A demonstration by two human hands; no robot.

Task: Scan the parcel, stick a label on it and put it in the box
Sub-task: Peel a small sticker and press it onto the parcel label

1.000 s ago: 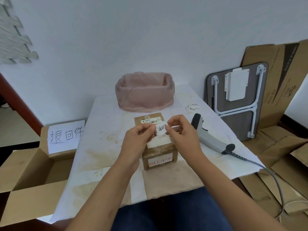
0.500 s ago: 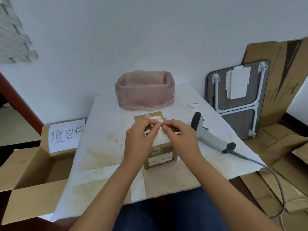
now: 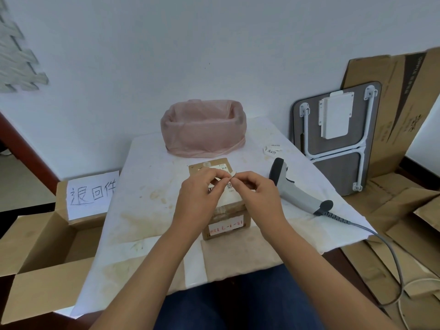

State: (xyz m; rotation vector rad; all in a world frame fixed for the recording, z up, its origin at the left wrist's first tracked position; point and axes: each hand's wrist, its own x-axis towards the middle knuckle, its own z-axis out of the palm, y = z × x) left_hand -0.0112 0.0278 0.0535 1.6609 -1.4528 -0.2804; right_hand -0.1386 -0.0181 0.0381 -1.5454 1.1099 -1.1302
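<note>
Right now both hands meet above the parcel (image 3: 222, 206), a small brown cardboard package sitting on the white-covered table (image 3: 152, 186) directly in front of the person. The left hand (image 3: 202, 196) and the right hand (image 3: 256, 195) pinch a small white label (image 3: 232, 175) between thumb and fingertips — the paper shows only as a sliver sticking up where the fingers come together, so its printed side cannot be read. The parcel carries a shipping slip on top and a white sticker with red writing on its near face. To the right lies the grey scanner (image 3: 295, 189), flat on the table, its cable trailing off the edge. A few loose labels (image 3: 272, 148) lie beyond it, near the pink-lined bin (image 3: 203, 128) at the back. The open cardboard box (image 3: 47, 253) stands on the floor at the left — a handwritten paper sign on its raised flap.
</note>
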